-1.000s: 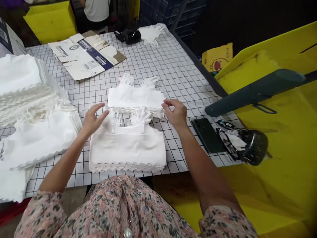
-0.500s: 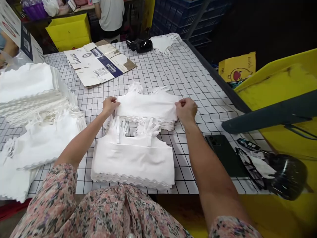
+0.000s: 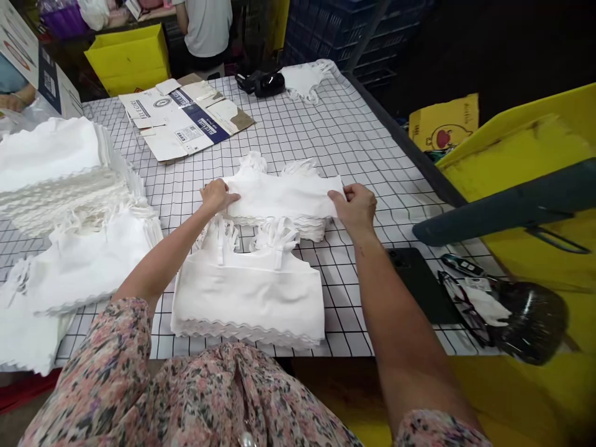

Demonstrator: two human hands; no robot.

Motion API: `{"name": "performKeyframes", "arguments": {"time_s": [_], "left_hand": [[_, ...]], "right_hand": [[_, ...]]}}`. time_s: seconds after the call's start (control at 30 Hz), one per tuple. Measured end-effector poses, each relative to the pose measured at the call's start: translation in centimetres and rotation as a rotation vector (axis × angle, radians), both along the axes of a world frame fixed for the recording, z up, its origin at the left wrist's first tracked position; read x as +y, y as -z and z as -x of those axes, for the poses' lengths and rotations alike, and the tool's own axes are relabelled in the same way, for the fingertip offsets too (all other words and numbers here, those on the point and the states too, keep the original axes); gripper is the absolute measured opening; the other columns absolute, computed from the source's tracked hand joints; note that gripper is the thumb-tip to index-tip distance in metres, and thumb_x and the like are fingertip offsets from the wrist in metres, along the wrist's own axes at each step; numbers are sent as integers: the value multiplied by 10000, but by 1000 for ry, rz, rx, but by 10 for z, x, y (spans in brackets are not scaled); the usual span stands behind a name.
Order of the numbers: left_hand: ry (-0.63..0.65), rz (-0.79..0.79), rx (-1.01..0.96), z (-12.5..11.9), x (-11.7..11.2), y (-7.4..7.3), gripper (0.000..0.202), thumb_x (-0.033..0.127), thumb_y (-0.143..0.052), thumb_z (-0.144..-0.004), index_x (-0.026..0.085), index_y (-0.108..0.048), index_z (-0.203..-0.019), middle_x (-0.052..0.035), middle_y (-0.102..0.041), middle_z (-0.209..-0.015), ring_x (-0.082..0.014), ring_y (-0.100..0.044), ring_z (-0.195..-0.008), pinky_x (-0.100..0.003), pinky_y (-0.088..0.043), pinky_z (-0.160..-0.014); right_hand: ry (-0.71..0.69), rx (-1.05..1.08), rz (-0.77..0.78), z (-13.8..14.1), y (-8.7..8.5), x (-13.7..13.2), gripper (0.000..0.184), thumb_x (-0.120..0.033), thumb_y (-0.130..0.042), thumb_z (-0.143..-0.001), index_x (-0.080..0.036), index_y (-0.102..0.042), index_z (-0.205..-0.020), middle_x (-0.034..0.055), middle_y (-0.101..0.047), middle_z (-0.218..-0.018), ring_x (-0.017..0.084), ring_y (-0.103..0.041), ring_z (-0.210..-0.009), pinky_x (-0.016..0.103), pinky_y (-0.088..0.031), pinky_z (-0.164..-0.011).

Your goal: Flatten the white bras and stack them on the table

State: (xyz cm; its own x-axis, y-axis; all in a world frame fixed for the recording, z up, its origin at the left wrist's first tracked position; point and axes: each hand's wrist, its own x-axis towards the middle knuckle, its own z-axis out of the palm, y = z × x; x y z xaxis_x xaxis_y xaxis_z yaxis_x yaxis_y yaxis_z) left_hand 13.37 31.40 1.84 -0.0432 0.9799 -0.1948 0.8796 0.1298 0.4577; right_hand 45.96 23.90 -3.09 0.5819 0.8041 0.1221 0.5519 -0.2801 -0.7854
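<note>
A white camisole top (image 3: 284, 195) lies across the farther of two stacks in front of me, its straps pointing away. My left hand (image 3: 218, 195) grips its left edge, thumb on top. At the right edge, my right hand (image 3: 356, 208) pinches the fabric between thumb and fingers. Closer to my body sits a second stack of white camisole tops (image 3: 249, 298), with wavy hems towards me and straps bunched at the far side. Neither hand touches this nearer stack.
Tall piles of white tops (image 3: 51, 155) stand on the left. A flattened carton (image 3: 186, 118) lies at the back, near a black object (image 3: 261, 84). On the right are a dark phone (image 3: 419, 282), eyeglasses (image 3: 460, 304) and a dark green roll (image 3: 503, 205). A person (image 3: 207, 28) sits beyond.
My left hand has moved slightly right, further over the top's edge. My right hand has shifted a little right and still pinches the fabric. At far left, another person's hand has come into view.
</note>
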Motion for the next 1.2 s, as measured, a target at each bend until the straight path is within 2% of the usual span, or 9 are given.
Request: {"name": "performKeyframes", "arguments": {"time_s": [0.1, 0.2, 0.37, 0.53, 0.63, 0.77, 0.93, 1.07, 1.2], "left_hand": [[-18, 33, -103, 0, -4, -8, 306, 191, -907, -767, 209, -601, -767, -89, -761, -1006, -316, -682, -1167, -494, -431, -1173], [-43, 3, -248, -1, -2, -24, 255, 138, -795, -854, 213, -566, -768, -59, -701, -891, -248, -702, -995, -408, -537, -980], [-168, -130, -791, 15, -2, -72, 228, 42, -749, -894, 199, -635, -1015, -42, -684, -880, -190, -702, -854, -344, -589, -776], [-85, -150, -929, 63, -72, -109, 407, 193, -900, -900, 232, -700, -1253, -8, -676, -849, -181, -725, -910, -357, -650, -859], [-61, -74, -914, 94, -142, -98, 529, 282, -956, -847, 228, -731, -1323, -18, -696, -846, -218, -754, -919, -376, -676, -834], [-56, 129, -916, 117, -213, -53, 617, 332, -976, -749, 176, -778, -1312, -106, -798, -1090, -256, -784, -1027, -395, -709, -861], [-118, 84, -937, 118, -246, -32, 596, 400, -974, -741, 173, -814, -1269, -149, -781, -1363, -311, -740, -1278, -463, -680, -1068], [-156, 51, -901, 125, -268, -31, 651, 444, -947, -781, 184, -789, -1357, -153, -776, -1386, -291, -762, -1197, -451, -706, -994], [-119, -14, -692, 137, -285, -10, 594, 444, -864, -862, 168, -773, -1381, -155, -764, -1339, -204, -757, -976, -352, -699, -827]], "right_hand": [[-34, 195, -27, 7, -9, 3, 192, -188, -739, -766, -255, -588, -864, -31, -613, -667, 215, -587, -647, 376, -528, -688], [-71, 318, -94, 16, -24, 8, 204, -165, -713, -782, -233, -649, -964, -51, -569, -628, 205, -567, -609, 355, -516, -610], [-138, 367, -302, 15, -72, 5, 222, -363, -832, -869, -229, -734, -1016, -17, -604, -678, 213, -592, -687, 453, -589, -708], [-330, 350, -395, 15, -109, -69, 318, -601, -929, -818, -381, -819, -1020, 19, -750, -841, 303, -713, -796, 581, -634, -753], [-329, 378, -383, 33, -102, -136, 299, -568, -932, -826, -361, -858, -1030, 23, -779, -884, 255, -729, -765, 470, -641, -649], [-388, 515, -149, 58, -65, -196, 274, -459, -933, -797, -284, -874, -999, 43, -818, -908, 213, -761, -781, 348, -658, -632], [-388, 499, -110, 66, -48, -223, 236, -421, -907, -830, -271, -878, -1010, 66, -841, -970, 236, -800, -875, 346, -694, -743], [-379, 413, -109, 65, -48, -247, 246, -399, -881, -874, -271, -882, -1083, 75, -847, -1047, 241, -808, -918, 345, -700, -777], [-440, 236, 0, 61, -31, -267, 318, -429, -796, -951, -226, -869, -1185, 57, -796, -853, 190, -723, -677, 303, -632, -608]]}}
